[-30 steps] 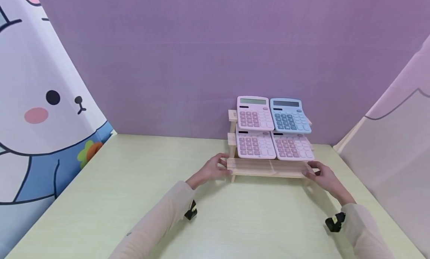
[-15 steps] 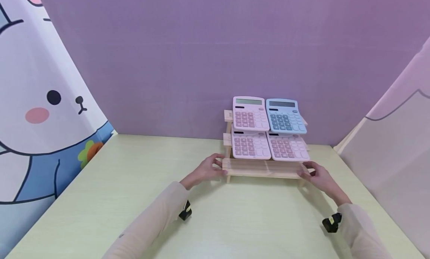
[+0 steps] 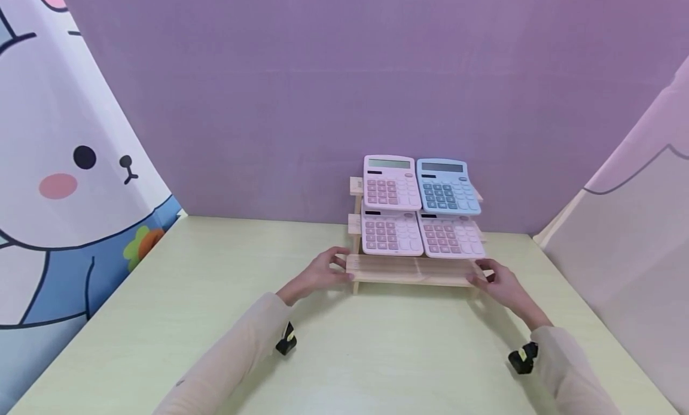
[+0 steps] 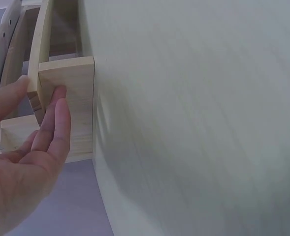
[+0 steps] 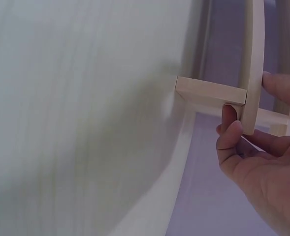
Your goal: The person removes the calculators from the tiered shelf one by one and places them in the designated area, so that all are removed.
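Observation:
A stepped wooden rack (image 3: 409, 270) stands on the table toward the back, right of centre. Its upper tiers bear a pink calculator (image 3: 392, 185) and a blue calculator (image 3: 448, 188) on top, with two pink ones, a left calculator (image 3: 392, 232) and a right calculator (image 3: 451, 234), below. The lowest board carries nothing. My left hand (image 3: 322, 271) grips that board's left end; in the left wrist view, the thumb lies over the board (image 4: 40, 39) and the fingers curl beneath. My right hand (image 3: 500, 282) pinches the right end, thumb and fingers on either side of the board (image 5: 253, 64).
The pale table (image 3: 377, 355) spreads out in front and to the left of the rack. A purple backdrop (image 3: 344, 104) rises close behind it. Printed cloth panels, a left one (image 3: 81, 223) and a right one (image 3: 624, 253), border the sides.
The rack with its calculators has slid steadily left along the table, both hands moving with it and keeping their hold on the lowest board's ends.

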`<state>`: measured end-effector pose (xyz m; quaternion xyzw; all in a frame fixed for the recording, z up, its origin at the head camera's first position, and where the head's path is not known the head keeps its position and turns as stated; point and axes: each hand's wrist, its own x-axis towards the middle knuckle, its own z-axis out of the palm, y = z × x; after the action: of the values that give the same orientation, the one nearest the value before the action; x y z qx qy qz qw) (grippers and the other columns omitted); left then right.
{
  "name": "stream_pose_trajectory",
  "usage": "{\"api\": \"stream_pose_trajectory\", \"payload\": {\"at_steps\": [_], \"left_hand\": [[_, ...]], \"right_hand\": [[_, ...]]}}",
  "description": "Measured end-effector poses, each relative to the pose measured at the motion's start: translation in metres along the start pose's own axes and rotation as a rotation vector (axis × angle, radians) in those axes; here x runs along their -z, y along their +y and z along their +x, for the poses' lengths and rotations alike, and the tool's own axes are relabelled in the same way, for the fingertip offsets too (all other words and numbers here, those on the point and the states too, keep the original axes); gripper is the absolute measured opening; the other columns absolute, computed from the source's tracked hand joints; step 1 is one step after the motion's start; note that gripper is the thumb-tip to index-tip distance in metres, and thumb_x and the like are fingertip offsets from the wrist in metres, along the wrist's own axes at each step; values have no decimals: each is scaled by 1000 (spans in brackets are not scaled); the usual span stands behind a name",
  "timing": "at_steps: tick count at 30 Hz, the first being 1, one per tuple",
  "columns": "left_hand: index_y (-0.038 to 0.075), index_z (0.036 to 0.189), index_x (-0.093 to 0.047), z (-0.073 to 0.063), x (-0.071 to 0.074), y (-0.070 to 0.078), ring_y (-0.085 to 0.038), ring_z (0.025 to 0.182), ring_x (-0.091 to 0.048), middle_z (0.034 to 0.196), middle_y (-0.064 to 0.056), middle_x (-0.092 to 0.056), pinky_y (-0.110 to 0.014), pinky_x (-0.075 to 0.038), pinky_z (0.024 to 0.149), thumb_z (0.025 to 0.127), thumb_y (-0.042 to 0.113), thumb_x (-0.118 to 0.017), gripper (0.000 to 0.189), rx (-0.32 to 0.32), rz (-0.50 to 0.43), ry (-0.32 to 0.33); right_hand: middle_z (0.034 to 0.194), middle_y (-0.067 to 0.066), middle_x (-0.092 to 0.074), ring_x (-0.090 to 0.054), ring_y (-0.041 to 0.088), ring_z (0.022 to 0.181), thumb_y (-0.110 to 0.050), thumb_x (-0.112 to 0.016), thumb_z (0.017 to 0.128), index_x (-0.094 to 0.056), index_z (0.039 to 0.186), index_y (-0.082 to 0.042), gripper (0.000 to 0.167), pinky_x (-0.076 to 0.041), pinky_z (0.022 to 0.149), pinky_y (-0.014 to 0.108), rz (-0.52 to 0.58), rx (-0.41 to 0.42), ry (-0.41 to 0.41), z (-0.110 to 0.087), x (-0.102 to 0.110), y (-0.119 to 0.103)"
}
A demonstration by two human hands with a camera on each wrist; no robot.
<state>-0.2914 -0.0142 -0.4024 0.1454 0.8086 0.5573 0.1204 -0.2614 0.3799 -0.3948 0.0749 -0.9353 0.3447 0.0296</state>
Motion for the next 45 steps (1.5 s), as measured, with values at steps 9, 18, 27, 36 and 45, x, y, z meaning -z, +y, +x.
{"api": "stream_pose_trajectory", "payload": {"at_steps": [9, 18, 27, 36, 45], "left_hand": [[7, 133, -41, 0, -1, -1, -24, 94, -62, 110, -16, -55, -29, -55, 73, 77, 10, -72, 63, 9, -8, 4], [4, 136, -36, -2, 2, -2, -26, 99, -60, 114, -20, -51, -30, -54, 79, 80, 12, -69, 65, -33, -29, -52], [5, 136, -36, -3, 4, 0, -27, 101, -60, 114, -20, -51, -29, -53, 79, 80, 15, -70, 67, -17, -14, -50], [4, 133, -38, -2, 1, 1, -26, 97, -61, 112, -20, -53, -29, -53, 77, 81, 19, -69, 63, -6, 12, -16], [3, 132, -39, -2, -2, 4, -22, 90, -62, 109, -19, -55, -30, -54, 75, 81, 19, -69, 61, 8, 45, 14]], "right_hand": [[119, 33, -49, -57, 20, 76, -21, -61, 87, -41, 124, 14, 55, -48, 56, 21, -11, 20, 17, -2, 1, -2], [120, 33, -49, -59, 25, 80, -22, -61, 87, -40, 125, 14, 57, -49, 59, 23, -16, 38, 22, 0, 2, 1], [122, 32, -48, -59, 25, 82, -24, -62, 86, -38, 127, 13, 60, -50, 61, 24, -4, 39, 24, 2, 1, 3], [122, 31, -48, -59, 25, 81, -22, -63, 85, -38, 128, 13, 61, -50, 60, 22, 33, 29, 24, 2, 0, 4], [118, 32, -51, -60, 27, 81, -21, -64, 85, -38, 127, 14, 61, -53, 62, 26, 30, 48, 50, 4, -1, 10]]}}
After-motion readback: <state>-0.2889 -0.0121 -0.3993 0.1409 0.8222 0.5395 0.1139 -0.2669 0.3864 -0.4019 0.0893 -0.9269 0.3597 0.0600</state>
